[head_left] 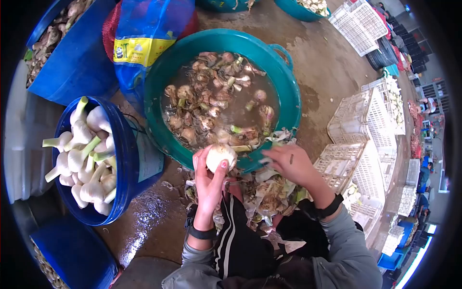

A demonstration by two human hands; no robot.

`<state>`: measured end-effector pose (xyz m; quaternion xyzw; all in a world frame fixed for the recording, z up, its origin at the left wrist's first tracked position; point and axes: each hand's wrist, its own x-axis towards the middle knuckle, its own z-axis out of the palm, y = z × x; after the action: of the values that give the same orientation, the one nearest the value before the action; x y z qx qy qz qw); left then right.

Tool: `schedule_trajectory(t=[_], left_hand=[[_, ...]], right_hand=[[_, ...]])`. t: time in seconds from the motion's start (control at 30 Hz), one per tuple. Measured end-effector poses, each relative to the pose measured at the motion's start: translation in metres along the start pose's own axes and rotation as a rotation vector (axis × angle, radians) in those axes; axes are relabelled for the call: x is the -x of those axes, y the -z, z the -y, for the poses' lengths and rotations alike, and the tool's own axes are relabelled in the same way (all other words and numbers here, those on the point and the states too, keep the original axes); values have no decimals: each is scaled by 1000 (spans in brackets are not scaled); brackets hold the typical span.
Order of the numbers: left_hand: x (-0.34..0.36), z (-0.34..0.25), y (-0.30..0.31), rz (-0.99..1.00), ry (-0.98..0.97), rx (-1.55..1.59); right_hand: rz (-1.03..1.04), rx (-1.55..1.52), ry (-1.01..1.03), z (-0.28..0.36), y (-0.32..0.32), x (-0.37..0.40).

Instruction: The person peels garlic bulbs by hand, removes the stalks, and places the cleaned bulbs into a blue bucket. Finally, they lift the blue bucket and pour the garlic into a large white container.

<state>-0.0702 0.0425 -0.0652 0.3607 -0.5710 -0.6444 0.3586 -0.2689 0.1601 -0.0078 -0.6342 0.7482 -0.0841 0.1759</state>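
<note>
My left hand (208, 179) is wrapped round a pale, peeled-looking garlic bulb (221, 158), held over the near rim of a green tub (294, 103). Off to the right, my right hand (288, 163) hovers by the same rim, its fingers spread, slightly blurred and apart from the bulb. Brownish water in the tub holds many unpeeled garlic bulbs (207, 91), some with cut green stems. Strips of garlic skin (284, 136) lie over the rim close to my right fingers. Below both hands, a heap of peelings (269, 195) covers the space in front of my lap.
At left stands a blue bucket (126, 183) filled with clean white garlic bulbs (91, 166). Behind it are a large blue bin (79, 72) of garlic and a blue plastic bag (151, 21). White crates (356, 115) are stacked at right on the wet floor (317, 62).
</note>
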Motion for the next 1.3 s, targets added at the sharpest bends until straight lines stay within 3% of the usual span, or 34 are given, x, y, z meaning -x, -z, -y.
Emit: schedule_trajectory(t=[0.07, 0.13, 0.4, 0.5, 0.57, 0.63, 0.7, 0.73, 0.8, 0.83, 0.9, 0.97, 1.03, 1.13, 1.3], left_hand=[[1, -1, -6, 9, -53, -104], [3, -5, -8, -26, -166, -283], [10, -14, -6, -118, -238, -504], [9, -14, -4, -93, -191, -420], [10, -7, 5, 43, -171, -287], [15, -3, 13, 158, 8, 208], [20, -13, 25, 215, 281, 509], [19, -14, 30, 212, 281, 506], [11, -12, 30, 220, 356, 664], [8, -11, 22, 216, 359, 675], [10, -15, 12, 260, 322, 618], [9, -8, 14, 346, 224, 480], [-2, -7, 26, 386, 42, -74], [-5, -22, 29, 432, 85, -288], [-4, -11, 19, 424, 80, -163]], right_hand=[[-292, -294, 21, 38, 9, -28], [-339, -320, 48, 54, -2, -41], [-415, -307, 66, 63, -28, -46], [-520, -248, 65, 67, -23, -46], [-375, -257, 4, 62, -12, -45], [-560, -169, -24, 33, -10, -40], [-516, 65, -127, -20, -12, -21], [-515, 62, -125, -36, -15, -10], [-462, 41, 30, -47, -6, -8], [-397, -127, 138, -35, -5, -16], [-223, -460, 322, 18, -1, -33], [-169, -336, 351, 34, -3, -43], [187, -398, 268, 34, -9, -54], [86, -435, 283, 33, -26, -49], [-48, -547, 186, 35, -33, -39]])
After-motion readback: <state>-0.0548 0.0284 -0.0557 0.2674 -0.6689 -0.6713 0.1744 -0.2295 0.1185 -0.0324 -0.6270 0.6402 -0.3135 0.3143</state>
